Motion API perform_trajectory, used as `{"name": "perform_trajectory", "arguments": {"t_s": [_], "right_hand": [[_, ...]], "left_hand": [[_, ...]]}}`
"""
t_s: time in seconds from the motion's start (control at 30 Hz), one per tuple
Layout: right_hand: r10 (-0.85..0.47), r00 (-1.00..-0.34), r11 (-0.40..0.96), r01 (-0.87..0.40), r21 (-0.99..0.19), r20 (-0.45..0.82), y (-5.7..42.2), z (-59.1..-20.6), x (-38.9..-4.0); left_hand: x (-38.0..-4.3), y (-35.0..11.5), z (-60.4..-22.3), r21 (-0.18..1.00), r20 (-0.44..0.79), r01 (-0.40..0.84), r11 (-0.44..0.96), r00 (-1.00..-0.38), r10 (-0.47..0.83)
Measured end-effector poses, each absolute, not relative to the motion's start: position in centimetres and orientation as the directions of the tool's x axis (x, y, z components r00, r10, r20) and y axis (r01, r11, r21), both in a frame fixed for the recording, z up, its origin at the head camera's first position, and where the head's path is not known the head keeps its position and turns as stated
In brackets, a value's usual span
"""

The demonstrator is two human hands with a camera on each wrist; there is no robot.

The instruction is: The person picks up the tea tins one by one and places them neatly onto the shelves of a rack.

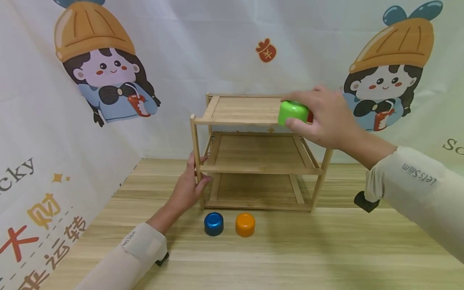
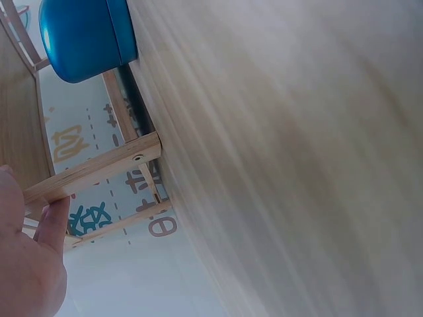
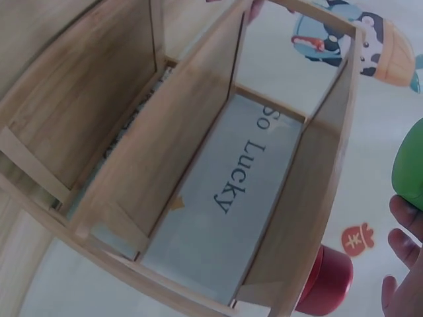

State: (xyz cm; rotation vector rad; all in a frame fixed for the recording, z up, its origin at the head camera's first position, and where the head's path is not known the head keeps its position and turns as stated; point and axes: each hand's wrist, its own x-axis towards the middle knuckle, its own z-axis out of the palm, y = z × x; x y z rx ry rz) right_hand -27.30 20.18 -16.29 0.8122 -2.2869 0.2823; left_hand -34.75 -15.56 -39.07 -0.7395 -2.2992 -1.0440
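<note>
A three-tier wooden rack (image 1: pixel 243 108) stands on the table against the backdrop. My left hand (image 1: pixel 188 181) grips its left front post, thumb on the near side. Above the right part of the top tier, my right hand (image 1: pixel 328 119) pinches a small green round canister (image 1: pixel 293 113) between thumb and fingers. A red canister (image 3: pixel 327 281) sits on the top tier at the right, mostly hidden behind my right hand in the head view. In front of the rack, a blue canister (image 1: pixel 214 224) and an orange canister (image 1: pixel 245 224) stand side by side, apart from each other.
Behind the rack and along the left hangs a white printed cloth (image 1: pixel 203 52) with cartoon figures and lettering. The wood-grain table (image 1: pixel 290 257) extends in front of the rack and to both sides. The middle tier (image 1: pixel 253 151) and bottom tier (image 1: pixel 253 187) lie below the top one.
</note>
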Motion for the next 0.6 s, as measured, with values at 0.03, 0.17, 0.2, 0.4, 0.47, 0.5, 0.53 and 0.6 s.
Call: {"name": "perform_trajectory", "arguments": {"t_s": [0.03,0.17,0.2,0.4,0.47,0.5,0.53,0.6], "right_hand": [[-0.474,-0.569,0.785,-0.619,0.030,0.672,20.2,-16.1,-27.4],[-0.465,-0.573,0.797,-0.603,0.037,0.674,20.5,-15.5,-27.9],[-0.460,-0.578,0.800,-0.599,0.033,0.674,20.5,-15.4,-28.0],[-0.422,-0.624,0.820,-0.572,-0.016,0.657,20.6,-14.9,-28.6],[-0.408,-0.645,0.830,-0.557,-0.032,0.646,20.5,-14.8,-28.8],[-0.400,-0.655,0.834,-0.550,-0.042,0.641,20.5,-14.8,-28.8],[-0.394,-0.664,0.838,-0.544,-0.049,0.636,20.4,-14.7,-28.9],[-0.382,-0.683,0.847,-0.528,-0.059,0.623,20.3,-14.6,-29.1]], "left_hand": [[-34.8,-15.6,-39.1,0.513,0.634,0.653,0.558,-0.726,0.267],[-34.8,-15.6,-39.0,0.520,0.626,0.647,0.557,-0.733,0.266],[-34.8,-15.6,-39.0,0.522,0.624,0.646,0.557,-0.734,0.266],[-34.7,-15.5,-39.0,0.520,0.624,0.649,0.556,-0.733,0.272],[-34.7,-15.5,-39.0,0.520,0.626,0.651,0.553,-0.731,0.272],[-34.7,-15.5,-39.0,0.519,0.627,0.651,0.553,-0.730,0.272],[-34.7,-15.5,-39.0,0.519,0.628,0.652,0.553,-0.729,0.272],[-34.7,-15.5,-39.0,0.518,0.628,0.653,0.553,-0.729,0.272]]}}
